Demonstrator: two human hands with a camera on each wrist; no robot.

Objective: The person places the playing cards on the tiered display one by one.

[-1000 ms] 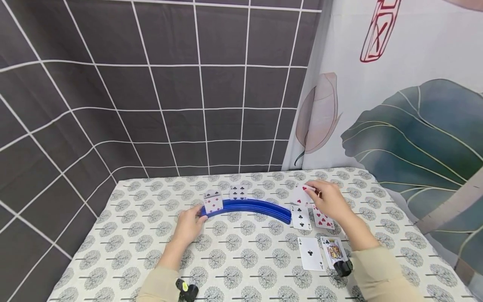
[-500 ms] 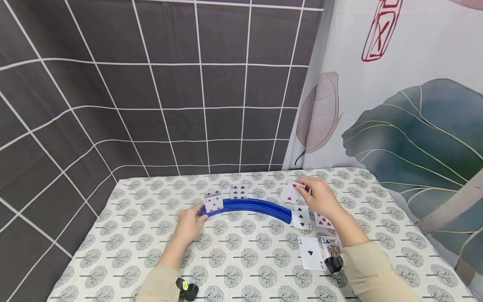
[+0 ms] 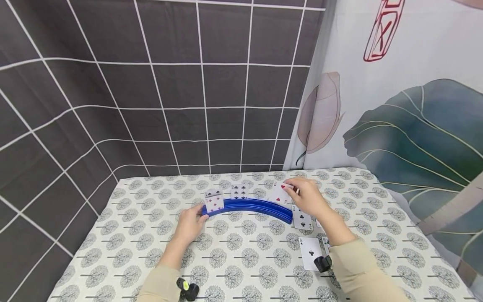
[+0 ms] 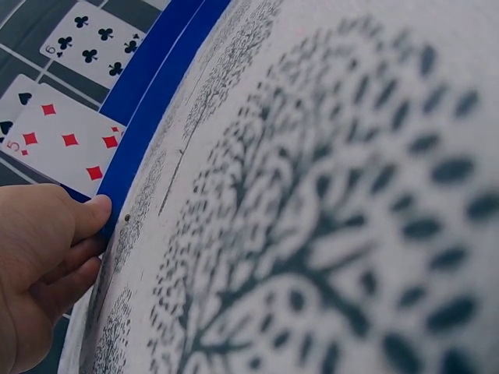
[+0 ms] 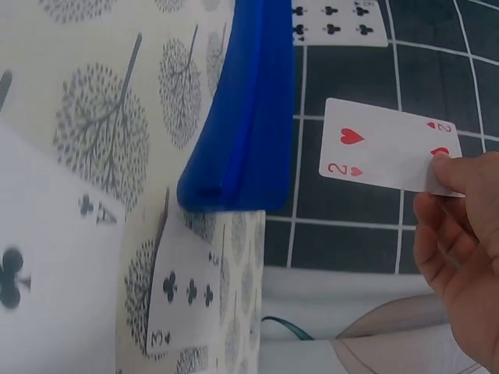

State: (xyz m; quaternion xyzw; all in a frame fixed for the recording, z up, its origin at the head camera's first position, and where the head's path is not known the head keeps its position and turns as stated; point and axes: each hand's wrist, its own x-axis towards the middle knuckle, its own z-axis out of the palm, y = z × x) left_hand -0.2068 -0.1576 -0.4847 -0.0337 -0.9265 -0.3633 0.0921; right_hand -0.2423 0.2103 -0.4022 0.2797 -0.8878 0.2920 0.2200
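Note:
My left hand (image 3: 191, 224) grips the left end of a curved blue card holder (image 3: 249, 205), thumb (image 4: 100, 210) on its front face. Standing in the holder's slots near that hand are a five of diamonds (image 4: 71, 140) and, partly hidden behind it, a spade card (image 4: 14, 105). Farther along stands a six of clubs (image 4: 90, 45). Between thumb and fingers my right hand (image 3: 307, 197) pinches a two of hearts (image 5: 382, 148) by its upper edge. The card is held up beside the right part of the holder and overlaps its back edge in the head view.
Face up on the patterned tablecloth (image 3: 234, 260), right of the holder, lie a three of clubs (image 3: 302, 218) and an ace of clubs (image 3: 308, 251). My right forearm and its wrist camera (image 3: 323, 264) cover most of another card (image 3: 325, 243). A dark gridded cloth (image 3: 173, 84) hangs behind.
My right hand has carried the two of hearts leftward, from above the cards on the right to the holder's right part. The left hand has stayed on the holder's end.

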